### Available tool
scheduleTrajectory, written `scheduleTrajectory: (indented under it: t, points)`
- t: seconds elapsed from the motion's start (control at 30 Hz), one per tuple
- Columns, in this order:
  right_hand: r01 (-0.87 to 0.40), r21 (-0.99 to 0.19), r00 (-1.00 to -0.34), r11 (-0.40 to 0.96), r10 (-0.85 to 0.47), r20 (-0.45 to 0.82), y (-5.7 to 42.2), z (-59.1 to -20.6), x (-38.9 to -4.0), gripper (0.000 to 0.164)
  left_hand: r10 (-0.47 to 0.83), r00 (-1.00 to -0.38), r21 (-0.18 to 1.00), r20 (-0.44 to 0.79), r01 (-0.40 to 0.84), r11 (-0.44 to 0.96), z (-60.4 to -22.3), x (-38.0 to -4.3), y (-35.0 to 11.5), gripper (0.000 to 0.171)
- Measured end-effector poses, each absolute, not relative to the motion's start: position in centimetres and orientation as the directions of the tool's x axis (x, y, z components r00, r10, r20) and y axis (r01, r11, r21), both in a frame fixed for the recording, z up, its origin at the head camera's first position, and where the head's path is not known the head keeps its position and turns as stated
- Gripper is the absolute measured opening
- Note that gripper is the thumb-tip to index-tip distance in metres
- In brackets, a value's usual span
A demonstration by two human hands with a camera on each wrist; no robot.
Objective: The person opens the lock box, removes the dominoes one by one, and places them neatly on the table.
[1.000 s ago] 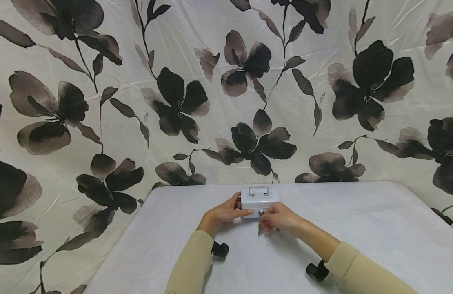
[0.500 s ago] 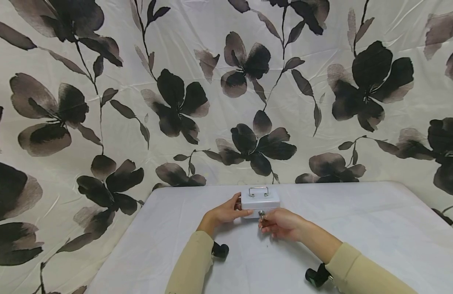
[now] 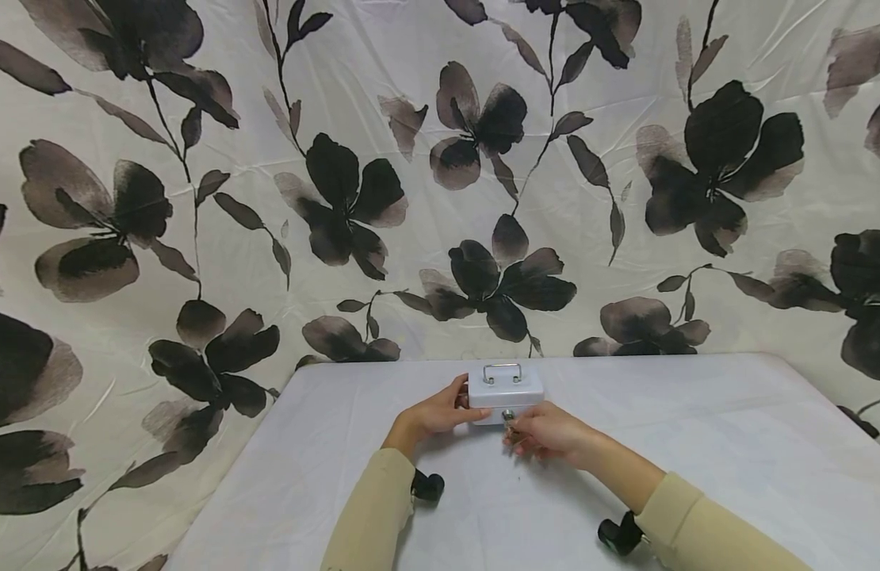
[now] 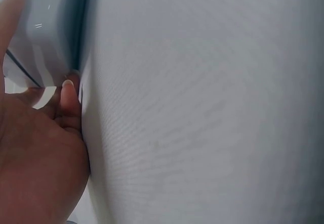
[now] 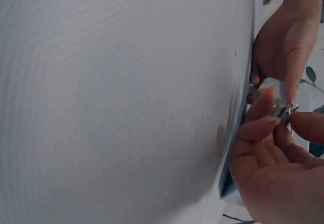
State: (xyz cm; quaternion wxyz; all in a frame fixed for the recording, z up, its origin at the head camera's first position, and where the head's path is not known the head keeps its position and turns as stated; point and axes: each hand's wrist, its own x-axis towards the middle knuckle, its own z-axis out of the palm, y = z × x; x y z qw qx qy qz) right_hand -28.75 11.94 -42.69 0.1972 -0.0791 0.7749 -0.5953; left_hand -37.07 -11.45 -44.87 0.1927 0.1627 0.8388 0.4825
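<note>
A small white cash box [image 3: 506, 390] with a wire handle [image 3: 503, 368] on its shut lid stands near the table's far edge. My left hand [image 3: 440, 410] grips its left side, thumb along the front face; in the left wrist view, fingers [image 4: 71, 100] curl by the box's corner [image 4: 43, 37]. At the round lock [image 3: 508, 415] on the front, my right hand [image 3: 554, 432] pinches a metal key [image 5: 287, 112] between thumb and fingers. Fingers partly cover the key and whatever hangs from it, so how deep it sits in the lock cannot be told.
A white cloth covers the table [image 3: 661, 444], and its far edge runs just behind the box. Behind that hangs a floral curtain [image 3: 383, 95]. Black wrist cameras [image 3: 429, 486] sit under both forearms.
My right hand has turned at the lock and dropped slightly. The metal bunch that hung below the fingers a second ago is now mostly hidden by them. The left hand and box stay put.
</note>
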Motion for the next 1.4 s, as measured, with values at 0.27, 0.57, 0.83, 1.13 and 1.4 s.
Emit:
scheduleTrajectory:
  t: [0.27,0.57,0.83,1.13,1.4]
  points:
    - [-0.06,-0.878,-0.946,0.474,-0.309,-0.102,11.6,-42.1,-28.3,0.021,0.436,-0.879,0.862,-0.192,0.062,0.504,-44.7,-37.0,-11.6,0.102]
    - [-0.18,-0.801,-0.954,0.571,-0.3,0.001,12.5,-40.9,-27.8,0.017,0.452,-0.875,0.871,-0.174,0.078,0.486,-44.4,-36.9,-11.4,0.098]
    - [-0.269,-0.72,-0.95,0.64,-0.3,0.088,14.3,-39.3,-27.8,0.016,0.458,-0.874,0.87,-0.165,0.089,0.485,-44.5,-36.9,-11.2,0.095]
    - [-0.412,-0.635,-0.907,0.653,-0.359,0.22,16.9,-38.8,-29.6,0.032,0.459,-0.875,0.877,-0.152,0.094,0.471,-44.8,-36.9,-11.2,0.094]
    - [-0.41,-0.657,-0.905,0.632,-0.371,0.207,17.6,-39.6,-31.7,0.055,0.452,-0.879,0.875,-0.152,0.092,0.475,-44.9,-36.9,-11.3,0.095]
